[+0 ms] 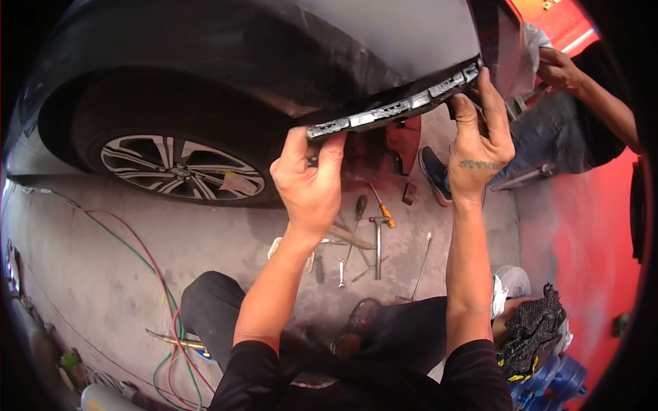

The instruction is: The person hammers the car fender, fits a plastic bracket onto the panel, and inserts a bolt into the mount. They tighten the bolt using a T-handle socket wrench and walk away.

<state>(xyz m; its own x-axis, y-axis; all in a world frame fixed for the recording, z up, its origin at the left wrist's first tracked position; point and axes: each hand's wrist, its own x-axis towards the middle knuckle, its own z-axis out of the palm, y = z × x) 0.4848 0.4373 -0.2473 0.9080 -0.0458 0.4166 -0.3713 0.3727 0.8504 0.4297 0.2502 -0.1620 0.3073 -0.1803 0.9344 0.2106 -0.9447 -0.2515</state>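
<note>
Steadying a clip-lined trim strip (395, 108) between both hands, at the car's body panel (411, 41) | left hand (306, 181) pinched one end, right hand (480, 151) gripped the other | apparently positioning; next move seemingly called for even, two-handed support

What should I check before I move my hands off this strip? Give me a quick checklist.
1. Left hand on the strip: ok, thumb and finger are at its left end.
2. Right hand on the strip: ok, thumb and finger are at its other end.
3. Strip fixed to the car: cannot tell, no fastening can be made out.
4. Floor free of loose tools: not ok, a hammer, a screwdriver and a wrench lie there.
5. Other person's hand clear of the strip: ok, it is off to the right, apart from it.
</note>
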